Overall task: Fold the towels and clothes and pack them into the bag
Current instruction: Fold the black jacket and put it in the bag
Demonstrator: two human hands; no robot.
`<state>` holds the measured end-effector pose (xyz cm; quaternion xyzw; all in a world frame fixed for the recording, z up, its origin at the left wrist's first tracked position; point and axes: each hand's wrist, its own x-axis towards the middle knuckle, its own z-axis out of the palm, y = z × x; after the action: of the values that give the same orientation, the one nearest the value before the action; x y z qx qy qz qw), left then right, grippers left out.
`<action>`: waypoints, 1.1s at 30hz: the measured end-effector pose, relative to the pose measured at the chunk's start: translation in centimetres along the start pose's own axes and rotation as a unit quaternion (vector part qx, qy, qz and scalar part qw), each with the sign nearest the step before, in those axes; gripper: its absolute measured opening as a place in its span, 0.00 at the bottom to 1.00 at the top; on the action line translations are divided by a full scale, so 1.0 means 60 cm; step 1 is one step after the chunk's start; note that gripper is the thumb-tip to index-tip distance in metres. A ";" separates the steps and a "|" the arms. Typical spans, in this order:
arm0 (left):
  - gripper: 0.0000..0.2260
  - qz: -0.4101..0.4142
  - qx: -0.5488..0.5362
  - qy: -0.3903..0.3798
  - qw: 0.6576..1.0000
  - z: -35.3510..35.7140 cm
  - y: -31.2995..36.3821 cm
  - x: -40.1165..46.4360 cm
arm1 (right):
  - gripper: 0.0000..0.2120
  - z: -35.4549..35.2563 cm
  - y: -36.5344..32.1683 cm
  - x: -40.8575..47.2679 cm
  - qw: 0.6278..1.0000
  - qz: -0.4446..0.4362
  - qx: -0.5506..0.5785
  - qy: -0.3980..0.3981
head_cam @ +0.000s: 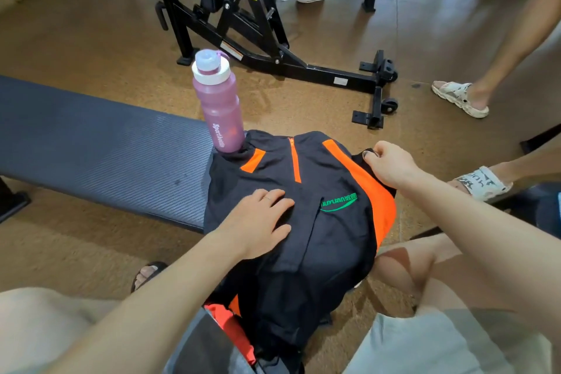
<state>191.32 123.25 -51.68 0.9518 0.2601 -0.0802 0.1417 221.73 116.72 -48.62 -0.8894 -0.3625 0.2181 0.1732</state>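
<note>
A black jacket (328,231) with orange panels, an orange zip and a green logo lies spread over the near end of a dark padded bench (100,149) and hangs off its front. My left hand (261,222) rests flat on the jacket's chest, fingers apart. My right hand (391,164) is pinched shut on the black fabric at the jacket's right shoulder edge. Below the jacket, between my knees, a grey bag (194,346) shows an opening with orange-red cloth (233,331) inside.
A purple sport bottle (217,100) stands upright on the bench, touching the jacket's collar. A black gym machine frame (273,48) stands on the brown floor beyond. Other people's legs and sandalled feet (461,97) are close at right.
</note>
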 end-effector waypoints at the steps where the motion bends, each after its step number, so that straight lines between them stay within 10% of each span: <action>1: 0.33 -0.008 0.049 -0.007 0.999 0.005 -0.008 -0.002 | 0.12 -0.005 0.004 0.000 1.000 -0.002 -0.004 -0.003; 15: 0.34 -0.321 0.056 -0.076 0.942 0.006 -0.087 -0.030 | 0.22 -0.070 0.054 -0.006 0.975 -0.032 -0.177 -0.128; 19: 0.33 -0.180 0.118 0.087 0.973 -0.005 -0.059 -0.017 | 0.33 -0.090 0.037 -0.011 0.972 -0.008 -0.135 -0.192; 22: 0.34 -0.048 0.076 0.052 0.995 0.004 -0.004 0.008 | 0.25 -0.093 0.031 -0.008 0.974 -0.009 -0.002 -0.225; 26: 0.39 -0.098 0.046 -0.043 0.993 0.030 0.012 0.032 | 0.03 -0.089 0.033 -0.004 0.960 -0.030 0.115 -0.255; 33: 0.36 -0.165 0.015 -0.049 0.985 0.038 -0.011 0.042 | 0.14 -0.132 0.082 -0.012 0.968 -0.050 0.154 -0.193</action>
<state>192.95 124.25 -54.55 0.8929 0.4048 -0.1526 0.1251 228.12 111.71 -44.04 -0.7741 -0.3951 0.4295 0.2453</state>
